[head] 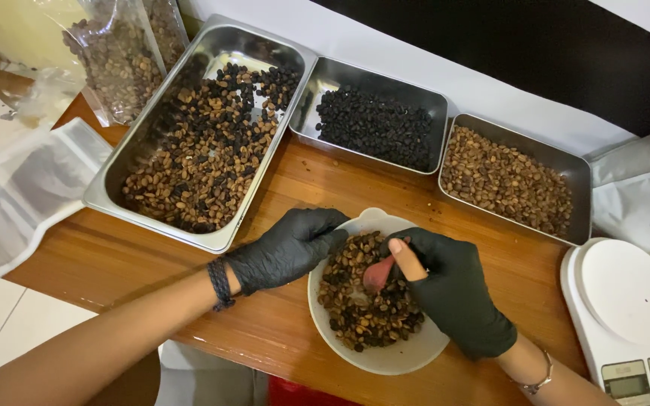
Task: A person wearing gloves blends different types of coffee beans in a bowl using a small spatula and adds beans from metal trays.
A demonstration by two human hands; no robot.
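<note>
Wooden table: gloved left hand and right hand, fingers curled, empty, pick through mixed beans filling white ceramic bowl; far steel trays hold sorted piles.

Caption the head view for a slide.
Two black-gloved hands, left and right, sort mixed coffee beans in a round white bowl before three steel trays.

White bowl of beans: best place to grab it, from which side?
Judging by shape, take the white bowl by the bare near rim, coming from the person's side. The far rim is crowded by the left hand and right hand, and beans fill the middle.
</note>
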